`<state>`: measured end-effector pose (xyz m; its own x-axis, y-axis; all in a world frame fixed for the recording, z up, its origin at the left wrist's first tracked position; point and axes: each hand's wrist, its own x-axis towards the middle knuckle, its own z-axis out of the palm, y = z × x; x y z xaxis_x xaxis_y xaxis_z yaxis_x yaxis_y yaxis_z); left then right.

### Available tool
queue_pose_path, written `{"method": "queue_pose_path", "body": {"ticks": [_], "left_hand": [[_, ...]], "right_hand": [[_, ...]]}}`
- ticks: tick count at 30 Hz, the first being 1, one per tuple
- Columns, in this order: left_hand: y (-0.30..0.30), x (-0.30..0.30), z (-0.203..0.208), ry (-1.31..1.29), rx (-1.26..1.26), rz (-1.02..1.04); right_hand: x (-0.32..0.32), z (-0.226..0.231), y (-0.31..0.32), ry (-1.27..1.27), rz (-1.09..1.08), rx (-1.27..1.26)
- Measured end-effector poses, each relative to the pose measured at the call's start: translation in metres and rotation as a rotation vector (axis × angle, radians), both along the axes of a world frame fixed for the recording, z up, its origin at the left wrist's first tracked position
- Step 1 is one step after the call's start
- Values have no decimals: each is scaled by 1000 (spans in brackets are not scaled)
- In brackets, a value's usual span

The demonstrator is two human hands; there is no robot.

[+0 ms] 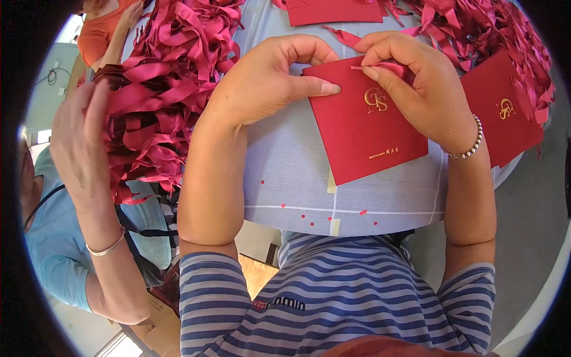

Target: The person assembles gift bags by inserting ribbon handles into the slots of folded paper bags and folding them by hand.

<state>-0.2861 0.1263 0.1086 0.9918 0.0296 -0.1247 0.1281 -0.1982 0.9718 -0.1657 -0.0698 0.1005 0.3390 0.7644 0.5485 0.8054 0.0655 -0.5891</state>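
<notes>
A flat red paper bag (375,134) with gold print lies tilted over the near part of the table. My left hand (270,77) grips its upper left edge, thumb on the front and fingers behind, partly hidden. My right hand (419,89) is closed at the bag's upper right, pinching a dark pink ribbon (389,68) between thumb and fingers. The ribbon's tip sticks out left of the thumb. Whether it passes through the bag cannot be made out. A second red bag (502,110) lies to the right, partly behind my right wrist.
Pink ribbons (160,89) are heaped at left, with another ribbon pile (476,30) at far right. More red bags (336,12) lie at the back. Small red dots (303,216) dot the tablecloth (279,160). A co-worker's hand (80,137) is at left; an orange-clad person (98,35) sits beyond.
</notes>
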Motion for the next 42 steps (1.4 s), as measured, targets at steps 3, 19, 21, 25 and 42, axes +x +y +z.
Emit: {"method": "queue_pose_path", "body": {"ticks": [3, 19, 21, 25, 42], "left_hand": [[2, -1, -1, 5, -64, -15], [-7, -3, 1, -29, 40, 30], [-10, -3, 2, -35, 83, 46], [-19, -2, 1, -112, 189, 106], [-31, -1, -9, -345, 523, 196]], "right_hand": [[-1, 2, 1, -31, 5, 22], [-15, 1, 3, -62, -3, -108], [-16, -1, 3, -116, -23, -111], [-17, -6, 5, -348, -44, -84], [-45, -15, 11, -217, -301, -112]]}}
